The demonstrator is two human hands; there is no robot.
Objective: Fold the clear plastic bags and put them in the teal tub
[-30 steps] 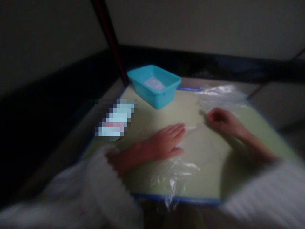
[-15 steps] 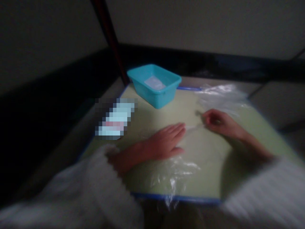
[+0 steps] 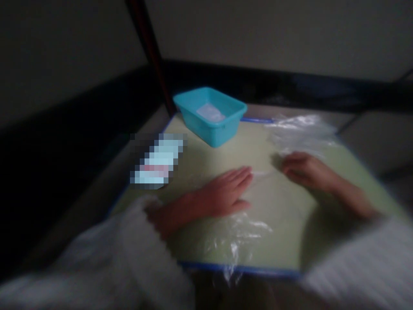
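Observation:
My left hand [image 3: 226, 192] lies flat, fingers stretched out, pressing on a clear plastic sheet or bag [image 3: 238, 232]. The plastic spreads over the tabletop, and its crumpled near end hangs over the front edge. To the right, my right hand [image 3: 301, 170] is held just above the table with its fingers curled together. What those fingers hold, if anything, is hidden and blurred. Beyond the right hand lies more crumpled clear plastic [image 3: 303, 131].
A turquoise plastic basin [image 3: 222, 133] with a whitish item [image 3: 210, 112] inside stands at the far side of the pale yellow table [image 3: 274, 254] with blue edging. On the left lies a pixelated, bright, phone-like object [image 3: 158, 161]. Walls rise behind.
My right hand has moved a little to the right, and its fingers have closed more tightly together. The left hand has stayed flat in place.

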